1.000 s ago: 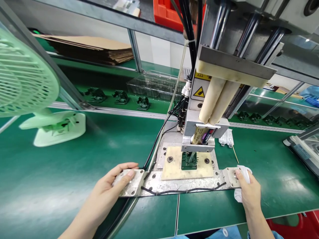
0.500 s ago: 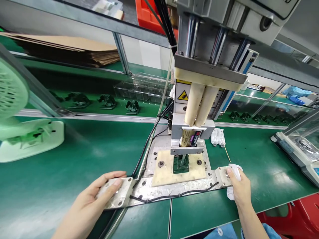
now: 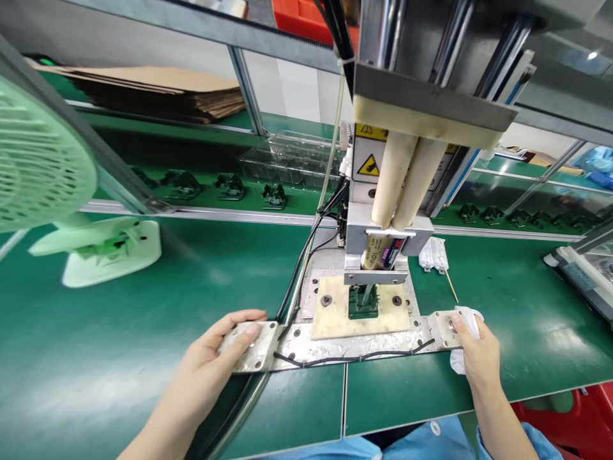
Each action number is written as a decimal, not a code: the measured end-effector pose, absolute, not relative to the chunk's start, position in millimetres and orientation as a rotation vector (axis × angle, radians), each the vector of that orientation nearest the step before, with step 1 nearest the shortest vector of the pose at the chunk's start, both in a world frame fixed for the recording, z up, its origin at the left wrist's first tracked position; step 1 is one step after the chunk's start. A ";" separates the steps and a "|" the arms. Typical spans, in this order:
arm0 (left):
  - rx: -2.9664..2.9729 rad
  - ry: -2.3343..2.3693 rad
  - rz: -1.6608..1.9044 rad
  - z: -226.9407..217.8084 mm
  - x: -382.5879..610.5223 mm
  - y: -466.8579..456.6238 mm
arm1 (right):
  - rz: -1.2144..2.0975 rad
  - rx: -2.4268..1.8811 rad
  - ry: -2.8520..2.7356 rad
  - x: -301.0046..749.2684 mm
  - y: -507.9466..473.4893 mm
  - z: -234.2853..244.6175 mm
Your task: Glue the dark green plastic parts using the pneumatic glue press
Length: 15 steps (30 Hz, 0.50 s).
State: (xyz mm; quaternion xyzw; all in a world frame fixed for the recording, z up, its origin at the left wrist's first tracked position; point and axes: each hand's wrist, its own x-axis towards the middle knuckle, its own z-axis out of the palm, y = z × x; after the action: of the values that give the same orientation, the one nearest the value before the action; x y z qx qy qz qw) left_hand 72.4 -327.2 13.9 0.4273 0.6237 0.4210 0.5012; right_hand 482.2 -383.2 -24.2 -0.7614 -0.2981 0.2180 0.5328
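Observation:
A press machine (image 3: pixel 407 160) stands over a beige fixture plate (image 3: pixel 335 316) that holds a small dark green part (image 3: pixel 363 305); the press head is down on it. A long metal bar (image 3: pixel 354 348) runs along the front with a button at each end. My left hand (image 3: pixel 218 354) lies flat on the left end, fingers stretched out, thumb on the button block. My right hand (image 3: pixel 474 358) is curled round a white cloth (image 3: pixel 467 319), its thumb pressing the right button (image 3: pixel 450 327).
A pale green fan (image 3: pixel 52 185) stands at the left. Behind a rail, a green conveyor (image 3: pixel 297 206) carries several dark parts, with clear trays (image 3: pixel 292 160) and cardboard (image 3: pixel 163 92) further back. A scale (image 3: pixel 589 271) sits at the right, and a red bin (image 3: pixel 569 425) sits below the table edge.
Both hands stay on the two ends of the bar. The press head remains down on the part. Only the camera view has shifted.

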 end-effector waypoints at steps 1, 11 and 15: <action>1.039 1.499 1.023 13.9 72.6 -327.9 | 0.506 -1.829 -0.710 482.8 -384.0 -24.5; 1.031 1.477 1.076 13.3 75.0 -330.4 | 0.426 -1.878 -0.720 484.6 -386.3 -20.2; 0.993 1.470 1.060 20.5 78.2 -332.3 | 0.403 -1.852 -0.755 482.0 -385.8 -17.1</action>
State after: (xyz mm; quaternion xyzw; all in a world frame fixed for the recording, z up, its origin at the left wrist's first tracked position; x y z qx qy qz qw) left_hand 78.2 -332.3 20.5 0.4128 0.6111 0.4406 0.5118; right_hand 482.0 -385.8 -17.1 -0.7734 -0.3155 0.1685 0.5233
